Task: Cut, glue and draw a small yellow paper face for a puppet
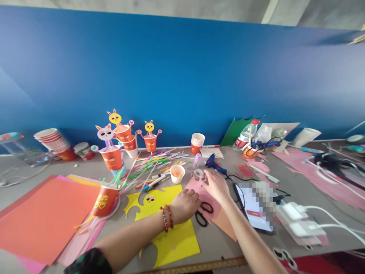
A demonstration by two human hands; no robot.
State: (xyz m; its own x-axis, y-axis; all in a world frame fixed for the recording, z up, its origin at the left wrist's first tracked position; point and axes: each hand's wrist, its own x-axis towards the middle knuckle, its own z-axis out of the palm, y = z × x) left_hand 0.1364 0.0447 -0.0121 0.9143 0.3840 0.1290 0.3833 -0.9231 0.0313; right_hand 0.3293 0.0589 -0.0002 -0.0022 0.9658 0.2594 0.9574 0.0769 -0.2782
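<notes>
My left hand (pixel 186 206), with red bead bracelets on its wrist, rests over the edge of a yellow sheet (pixel 178 243) with cut-out curves. Its fingers are curled in, and whatever they may hold is hidden. My right hand (pixel 217 187) is over pink paper (pixel 196 185), thumb and forefinger apart, close to a small clear tape roll (pixel 199 173). Black-handled scissors (pixel 207 207) lie between my hands; their blades do not show clearly. A small round cut-out face (pixel 149 199) lies on the yellow sheet. Beyond stands a white-rimmed paper cup (pixel 177 174).
Paper-cup figures (pixel 111 158) stand at the back left, near scattered coloured sticks (pixel 155 163). A blue glue gun (pixel 214 164) with a black cord lies behind my right hand. At right are a tablet (pixel 252 205) and a white power strip (pixel 299 224). Orange sheets (pixel 48 217) cover the left.
</notes>
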